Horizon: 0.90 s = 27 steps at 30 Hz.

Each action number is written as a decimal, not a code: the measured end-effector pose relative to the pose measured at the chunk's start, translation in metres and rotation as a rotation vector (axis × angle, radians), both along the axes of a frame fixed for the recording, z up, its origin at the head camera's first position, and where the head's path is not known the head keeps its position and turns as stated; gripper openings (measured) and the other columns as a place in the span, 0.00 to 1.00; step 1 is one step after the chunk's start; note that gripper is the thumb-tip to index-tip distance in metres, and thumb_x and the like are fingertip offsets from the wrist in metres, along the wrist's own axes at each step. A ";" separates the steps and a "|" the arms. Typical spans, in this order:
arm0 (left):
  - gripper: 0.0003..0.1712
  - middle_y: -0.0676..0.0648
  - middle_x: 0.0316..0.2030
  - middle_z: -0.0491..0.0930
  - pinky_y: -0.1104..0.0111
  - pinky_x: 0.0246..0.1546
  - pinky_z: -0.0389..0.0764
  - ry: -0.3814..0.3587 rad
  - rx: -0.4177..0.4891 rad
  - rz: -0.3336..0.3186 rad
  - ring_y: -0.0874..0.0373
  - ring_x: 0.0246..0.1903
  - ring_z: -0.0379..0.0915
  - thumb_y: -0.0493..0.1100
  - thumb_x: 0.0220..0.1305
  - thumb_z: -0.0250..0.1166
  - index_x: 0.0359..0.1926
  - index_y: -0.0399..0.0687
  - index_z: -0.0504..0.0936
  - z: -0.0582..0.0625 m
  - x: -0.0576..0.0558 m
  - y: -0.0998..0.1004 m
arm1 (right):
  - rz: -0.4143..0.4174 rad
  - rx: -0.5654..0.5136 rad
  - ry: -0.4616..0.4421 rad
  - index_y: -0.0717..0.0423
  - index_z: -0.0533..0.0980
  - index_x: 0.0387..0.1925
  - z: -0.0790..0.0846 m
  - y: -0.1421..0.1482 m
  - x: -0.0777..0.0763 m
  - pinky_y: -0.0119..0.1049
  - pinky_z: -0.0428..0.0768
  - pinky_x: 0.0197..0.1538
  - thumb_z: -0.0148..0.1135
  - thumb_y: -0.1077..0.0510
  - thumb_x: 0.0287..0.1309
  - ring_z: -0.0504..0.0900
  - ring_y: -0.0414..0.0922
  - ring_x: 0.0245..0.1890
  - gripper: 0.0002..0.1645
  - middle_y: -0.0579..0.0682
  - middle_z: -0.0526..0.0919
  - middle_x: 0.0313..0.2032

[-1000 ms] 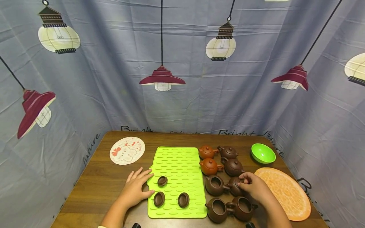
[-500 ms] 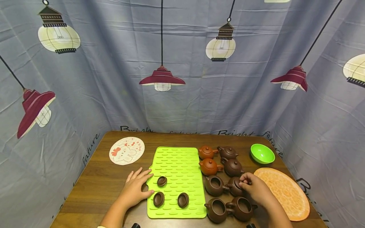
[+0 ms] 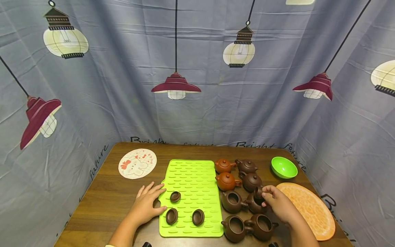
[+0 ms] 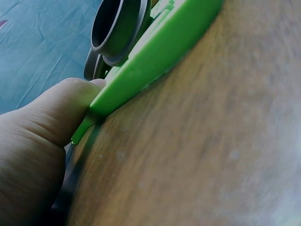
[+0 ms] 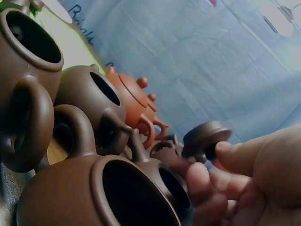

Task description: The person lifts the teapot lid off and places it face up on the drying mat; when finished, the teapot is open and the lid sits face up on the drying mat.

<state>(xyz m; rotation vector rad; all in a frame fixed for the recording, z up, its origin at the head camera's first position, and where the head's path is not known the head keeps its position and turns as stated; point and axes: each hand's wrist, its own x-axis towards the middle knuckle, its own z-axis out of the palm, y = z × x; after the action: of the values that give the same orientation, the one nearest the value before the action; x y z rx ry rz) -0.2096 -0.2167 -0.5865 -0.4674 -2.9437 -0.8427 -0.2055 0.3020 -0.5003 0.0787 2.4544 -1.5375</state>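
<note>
My right hand (image 3: 280,205) pinches a dark brown teapot lid (image 5: 206,133) by its knob, with the lid tilted. Just below it stands an open dark brown teapot (image 3: 254,206), partly hidden by the fingers. My left hand (image 3: 146,203) rests with spread fingers on the left edge of a lime green mat (image 3: 191,176); its thumb (image 4: 70,101) lies at the mat's edge in the left wrist view. On the mat, three brown lids, one being the upper lid (image 3: 175,196), lie with their hollow sides up.
Two lidless teapots (image 3: 236,228) (image 3: 262,226) stand at the front, a third lidless teapot (image 3: 232,206) behind. Further back are two orange teapots (image 3: 226,181) and two lidded brown teapots (image 3: 251,179). A green bowl (image 3: 284,168), an orange mat (image 3: 308,209) and a round white mat (image 3: 139,164) lie around.
The right hand has lifted the lid off its teapot and tilted it, uncovering the pot's opening. The left hand has stayed in place.
</note>
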 end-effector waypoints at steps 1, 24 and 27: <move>0.42 0.54 0.76 0.69 0.35 0.79 0.41 0.000 -0.001 0.001 0.40 0.80 0.52 0.63 0.58 0.76 0.71 0.57 0.78 0.000 0.000 0.000 | 0.007 -0.043 -0.016 0.68 0.64 0.61 0.000 0.000 0.000 0.36 0.80 0.35 0.47 0.60 0.82 0.79 0.46 0.36 0.16 0.55 0.80 0.44; 0.41 0.55 0.76 0.69 0.36 0.79 0.41 -0.004 -0.003 0.010 0.41 0.80 0.52 0.64 0.58 0.76 0.70 0.57 0.79 -0.002 -0.001 0.000 | 0.096 -0.426 -0.087 0.58 0.66 0.62 -0.001 -0.014 -0.003 0.24 0.77 0.31 0.54 0.57 0.80 0.73 0.33 0.29 0.17 0.52 0.84 0.50; 0.41 0.55 0.76 0.69 0.36 0.79 0.40 -0.010 -0.001 0.010 0.41 0.80 0.52 0.64 0.58 0.76 0.71 0.57 0.79 -0.002 -0.001 0.000 | 0.139 -0.448 -0.089 0.57 0.66 0.61 0.000 -0.021 -0.004 0.24 0.77 0.32 0.54 0.57 0.80 0.74 0.33 0.30 0.16 0.52 0.84 0.50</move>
<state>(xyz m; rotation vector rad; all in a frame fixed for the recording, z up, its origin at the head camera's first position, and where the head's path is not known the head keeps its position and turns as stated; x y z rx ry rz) -0.2103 -0.2168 -0.5889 -0.4488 -2.9535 -0.8448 -0.2099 0.2805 -0.5000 -0.0992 1.9502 -1.9275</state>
